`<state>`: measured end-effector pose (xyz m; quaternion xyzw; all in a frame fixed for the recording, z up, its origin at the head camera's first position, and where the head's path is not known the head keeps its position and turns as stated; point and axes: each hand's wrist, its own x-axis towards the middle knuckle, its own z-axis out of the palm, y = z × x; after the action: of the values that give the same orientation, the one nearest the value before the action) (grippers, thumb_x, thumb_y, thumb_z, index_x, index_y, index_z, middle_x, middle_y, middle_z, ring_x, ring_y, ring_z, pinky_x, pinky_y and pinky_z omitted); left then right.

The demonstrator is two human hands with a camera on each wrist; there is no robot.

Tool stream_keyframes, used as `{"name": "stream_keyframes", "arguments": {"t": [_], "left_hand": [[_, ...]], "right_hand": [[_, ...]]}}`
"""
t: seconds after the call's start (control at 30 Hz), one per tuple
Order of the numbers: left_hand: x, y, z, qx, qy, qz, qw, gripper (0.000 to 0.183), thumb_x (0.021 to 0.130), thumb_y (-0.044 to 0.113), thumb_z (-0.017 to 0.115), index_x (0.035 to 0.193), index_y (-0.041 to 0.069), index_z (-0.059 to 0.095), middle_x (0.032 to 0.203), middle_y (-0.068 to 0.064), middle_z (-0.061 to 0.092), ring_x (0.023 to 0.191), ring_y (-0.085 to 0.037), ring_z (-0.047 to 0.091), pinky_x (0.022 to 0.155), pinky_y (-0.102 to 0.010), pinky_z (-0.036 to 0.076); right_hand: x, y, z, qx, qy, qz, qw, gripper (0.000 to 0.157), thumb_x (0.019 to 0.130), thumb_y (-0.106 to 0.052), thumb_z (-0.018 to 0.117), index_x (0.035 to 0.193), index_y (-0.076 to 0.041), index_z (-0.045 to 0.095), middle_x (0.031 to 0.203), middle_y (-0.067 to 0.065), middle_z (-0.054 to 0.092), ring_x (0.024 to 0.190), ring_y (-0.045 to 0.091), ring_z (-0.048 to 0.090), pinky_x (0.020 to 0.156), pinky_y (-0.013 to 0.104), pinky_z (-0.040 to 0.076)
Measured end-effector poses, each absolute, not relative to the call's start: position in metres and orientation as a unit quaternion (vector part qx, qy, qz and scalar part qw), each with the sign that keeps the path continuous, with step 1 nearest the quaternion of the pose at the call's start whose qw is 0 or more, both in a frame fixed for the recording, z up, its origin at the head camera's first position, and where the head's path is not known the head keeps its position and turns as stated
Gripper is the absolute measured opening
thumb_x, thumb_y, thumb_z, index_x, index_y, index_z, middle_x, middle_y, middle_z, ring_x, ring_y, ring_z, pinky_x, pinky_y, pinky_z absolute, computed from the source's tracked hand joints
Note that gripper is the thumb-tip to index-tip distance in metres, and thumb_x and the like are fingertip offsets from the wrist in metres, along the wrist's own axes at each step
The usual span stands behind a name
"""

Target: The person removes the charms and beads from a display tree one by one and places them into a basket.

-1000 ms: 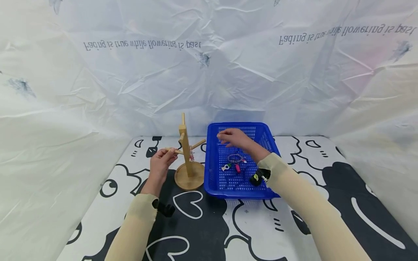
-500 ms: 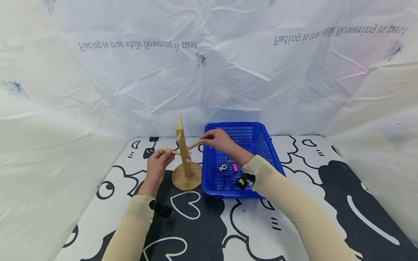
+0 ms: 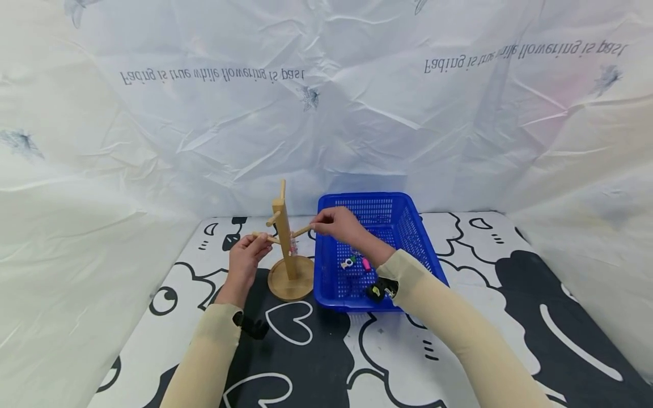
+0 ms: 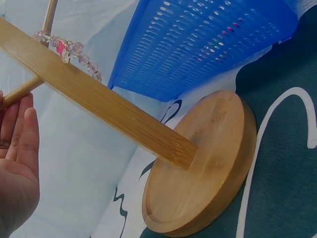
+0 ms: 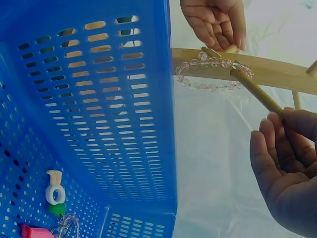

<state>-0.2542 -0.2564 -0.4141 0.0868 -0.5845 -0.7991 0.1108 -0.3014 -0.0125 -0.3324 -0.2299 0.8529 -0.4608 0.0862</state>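
A wooden peg stand (image 3: pixel 284 243) with a round base (image 4: pixel 198 173) stands left of the blue basket. My left hand (image 3: pixel 247 252) pinches the end of its left peg between thumb and fingers. On the other side, my right hand (image 3: pixel 339 225) pinches the tip of the right peg (image 5: pixel 260 96). A beaded bracelet (image 5: pixel 213 87) of clear pinkish beads hangs on that right peg, close against the post. In the left wrist view the bracelet shows a small pink charm (image 4: pixel 62 48). Two more pegs jut from the post's upper part, free of both hands.
The blue basket (image 3: pixel 322 283) stands right of the stand, under my right forearm. In it lie a pink item (image 5: pixel 37 231), a white ring-shaped piece with green (image 5: pixel 55 195) and some clear beads. A white printed sheet (image 3: pixel 316 141) hangs behind the patterned tabletop (image 3: pixel 316 362).
My right hand has moved left from above the basket and taken hold of the right peg's tip. The stand has turned slightly. My left hand keeps its pinch on the left peg.
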Motion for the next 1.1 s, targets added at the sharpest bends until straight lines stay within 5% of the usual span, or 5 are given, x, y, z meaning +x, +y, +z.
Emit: {"name": "stream_keyframes", "arguments": {"t": [0.1, 0.37, 0.6, 0.9, 1.1], "left_hand": [[-0.259, -0.257, -0.413, 0.097, -0.588, -0.796, 0.100, 0.017, 0.102, 0.017, 0.064, 0.086, 0.020, 0.067, 0.081, 0.014, 0.076, 0.081, 0.001, 0.074, 0.081, -0.016, 0.062], [-0.273, -0.253, -0.408, 0.105, -0.594, -0.794, 0.068, 0.014, 0.103, 0.016, 0.063, 0.089, 0.017, 0.066, 0.077, 0.010, 0.072, 0.078, -0.001, 0.072, 0.081, -0.018, 0.063], [-0.283, -0.248, -0.409, 0.088, -0.605, -0.788, 0.068, 0.016, 0.103, 0.014, 0.061, 0.089, 0.016, 0.069, 0.078, 0.008, 0.071, 0.076, -0.003, 0.071, 0.075, -0.017, 0.062], [-0.284, -0.244, -0.408, 0.072, -0.641, -0.761, 0.067, 0.015, 0.104, 0.013, 0.058, 0.100, 0.007, 0.071, 0.077, 0.010, 0.071, 0.075, -0.002, 0.070, 0.073, -0.016, 0.061], [-0.285, -0.241, -0.405, 0.067, -0.650, -0.755, 0.053, 0.023, 0.105, 0.011, 0.056, 0.087, 0.014, 0.071, 0.072, 0.010, 0.070, 0.070, -0.002, 0.068, 0.070, -0.015, 0.059]], "right_hand": [[-0.297, -0.011, -0.332, -0.240, 0.845, -0.468, 0.098, 0.020, 0.101, -0.019, 0.067, 0.110, -0.004, 0.077, 0.098, 0.012, 0.073, 0.095, 0.038, 0.063, 0.072, 0.027, 0.052], [-0.279, -0.014, -0.334, -0.293, 0.837, -0.453, 0.093, 0.017, 0.098, -0.017, 0.070, 0.103, -0.002, 0.078, 0.100, 0.015, 0.076, 0.079, 0.015, 0.062, 0.071, 0.025, 0.054], [-0.264, -0.024, -0.338, -0.332, 0.811, -0.472, 0.094, 0.021, 0.099, -0.018, 0.070, 0.103, 0.001, 0.077, 0.102, 0.016, 0.076, 0.088, 0.023, 0.070, 0.076, 0.020, 0.059], [-0.255, -0.035, -0.341, -0.348, 0.809, -0.466, 0.082, 0.020, 0.098, -0.018, 0.070, 0.099, 0.000, 0.077, 0.093, 0.016, 0.075, 0.071, 0.007, 0.055, 0.064, 0.016, 0.048], [-0.249, -0.040, -0.342, -0.348, 0.803, -0.476, 0.085, 0.020, 0.099, -0.019, 0.070, 0.098, 0.000, 0.077, 0.097, 0.017, 0.076, 0.075, 0.004, 0.058, 0.066, 0.017, 0.049]]}}
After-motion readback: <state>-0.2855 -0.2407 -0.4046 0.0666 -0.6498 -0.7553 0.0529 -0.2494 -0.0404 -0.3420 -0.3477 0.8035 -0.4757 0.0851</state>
